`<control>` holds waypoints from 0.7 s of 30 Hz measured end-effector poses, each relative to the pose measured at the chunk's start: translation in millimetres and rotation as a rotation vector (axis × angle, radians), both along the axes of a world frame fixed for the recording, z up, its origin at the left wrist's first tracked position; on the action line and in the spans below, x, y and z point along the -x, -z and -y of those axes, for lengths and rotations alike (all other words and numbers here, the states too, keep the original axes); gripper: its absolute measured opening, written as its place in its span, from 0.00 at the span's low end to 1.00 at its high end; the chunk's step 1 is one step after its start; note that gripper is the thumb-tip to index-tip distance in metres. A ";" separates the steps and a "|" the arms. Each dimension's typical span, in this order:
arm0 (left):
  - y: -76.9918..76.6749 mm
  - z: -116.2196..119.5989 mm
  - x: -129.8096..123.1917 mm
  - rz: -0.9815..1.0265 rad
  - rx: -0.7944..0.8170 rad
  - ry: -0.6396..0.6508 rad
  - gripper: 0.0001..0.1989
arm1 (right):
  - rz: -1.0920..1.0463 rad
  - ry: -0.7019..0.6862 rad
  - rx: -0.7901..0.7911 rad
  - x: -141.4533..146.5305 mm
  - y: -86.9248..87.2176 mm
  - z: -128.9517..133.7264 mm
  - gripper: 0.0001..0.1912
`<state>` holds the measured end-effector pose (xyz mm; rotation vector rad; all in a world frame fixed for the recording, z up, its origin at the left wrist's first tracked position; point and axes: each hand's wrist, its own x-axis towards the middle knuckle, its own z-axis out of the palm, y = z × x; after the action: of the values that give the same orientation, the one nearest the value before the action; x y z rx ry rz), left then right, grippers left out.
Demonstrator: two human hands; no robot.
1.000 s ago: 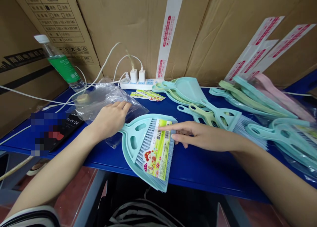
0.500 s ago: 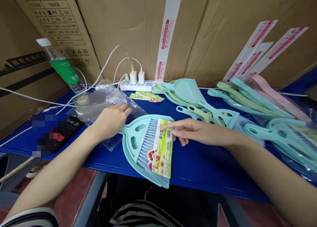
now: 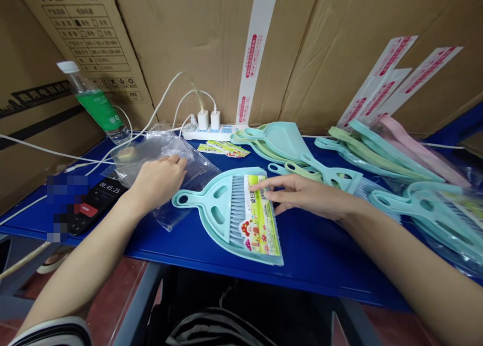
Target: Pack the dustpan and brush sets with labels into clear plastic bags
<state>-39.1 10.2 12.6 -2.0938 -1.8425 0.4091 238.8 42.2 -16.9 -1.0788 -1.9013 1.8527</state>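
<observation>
Dustpan (image 3: 241,252) and brush (image 3: 237,205), handles (image 3: 194,199) pointing left, long axis nearly crosswise

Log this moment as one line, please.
left hand: at clear plastic bag, grip unclear | right hand: index finger at printed card | brush: lying in dustpan, card across bristles | dustpan: on blue table

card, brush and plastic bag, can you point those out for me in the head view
Card (image 3: 263,219), head view: middle of its printed face.
Brush (image 3: 237,205), head view: the bristles left of the card.
Plastic bag (image 3: 169,145), head view: its crumpled far part.
</observation>
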 end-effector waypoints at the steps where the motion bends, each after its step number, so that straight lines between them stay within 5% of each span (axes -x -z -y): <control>1: -0.1 -0.2 0.3 -0.005 -0.008 -0.018 0.17 | -0.003 0.034 0.009 0.1 -0.1 -0.3 0.19; 12: -0.8 -2.1 1.6 -0.018 0.147 -0.043 0.14 | -0.022 0.188 0.009 11.0 0.9 5.0 0.16; 18: -0.1 -5.6 2.7 0.021 -0.056 -0.137 0.18 | -0.029 0.198 -0.051 7.9 4.5 1.8 0.20; 21: 2.0 -6.7 2.4 0.040 -0.031 -0.163 0.21 | -0.047 0.199 -0.096 7.6 5.0 1.4 0.21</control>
<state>-41.5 16.9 10.7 -1.9528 -2.0369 0.3777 231.2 40.8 -21.9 -1.1371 -1.7675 1.6472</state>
